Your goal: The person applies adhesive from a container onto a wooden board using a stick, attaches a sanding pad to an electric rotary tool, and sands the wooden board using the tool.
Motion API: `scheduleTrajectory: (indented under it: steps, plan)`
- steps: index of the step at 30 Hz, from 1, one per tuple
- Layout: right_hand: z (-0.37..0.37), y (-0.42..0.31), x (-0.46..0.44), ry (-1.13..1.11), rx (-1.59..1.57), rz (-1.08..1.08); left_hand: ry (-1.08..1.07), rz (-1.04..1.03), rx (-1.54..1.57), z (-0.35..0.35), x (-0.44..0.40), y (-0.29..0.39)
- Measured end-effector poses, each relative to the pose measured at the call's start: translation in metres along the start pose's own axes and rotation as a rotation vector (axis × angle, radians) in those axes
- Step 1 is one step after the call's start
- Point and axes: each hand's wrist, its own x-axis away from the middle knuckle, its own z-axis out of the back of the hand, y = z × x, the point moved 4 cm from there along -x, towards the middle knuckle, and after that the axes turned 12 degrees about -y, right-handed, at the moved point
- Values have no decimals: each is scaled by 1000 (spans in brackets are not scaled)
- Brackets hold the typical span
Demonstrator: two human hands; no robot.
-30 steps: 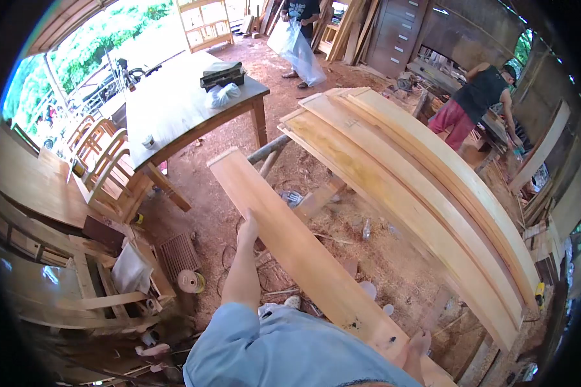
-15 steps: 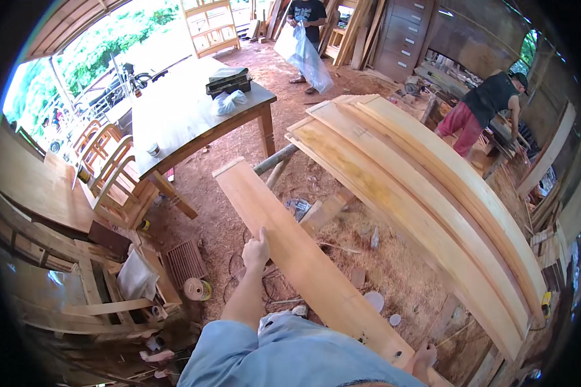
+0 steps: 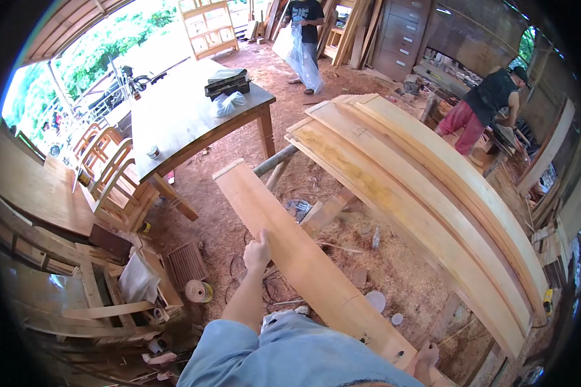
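Note:
A long flat wooden board (image 3: 303, 258) lies diagonally in front of my body. My left hand (image 3: 258, 252) grips its near-left edge around mid-length, the thumb on the upper face and the other fingers out of sight beneath. Near the board's lower end, my right hand (image 3: 426, 355) is closed on the opposite edge. Dark marks show on the board beside that hand. Several long planks (image 3: 394, 174) are stacked to the right of the board, the nearest one with a yellowish stain.
A wooden table (image 3: 174, 129) with a black case (image 3: 227, 84) stands at the upper left, chairs (image 3: 113, 171) beside it. One person (image 3: 303, 39) holds clear plastic; another (image 3: 481, 106) bends at the right. A can (image 3: 199, 291) stands on the shavings-covered floor.
Over the last second, the view has shifted slightly, and the board and stack appear a little lower and further right. Both my hands still hold the board. The person at the right has bent an arm inward.

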Motion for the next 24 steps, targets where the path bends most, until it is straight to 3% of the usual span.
scheduleTrajectory:
  steps: [18,19,20,24]
  plan:
    - [1,-7,8,64,-6,90,12,40,5,-11,-14,-13]
    - [0,-7,4,64,-37,129,70,-73,-17,-20,-25,-17]
    - [-10,2,-9,16,-55,107,129,-170,-36,-27,-25,-24]
    - [-5,46,-26,-154,215,92,93,-86,-11,-9,-4,-9]
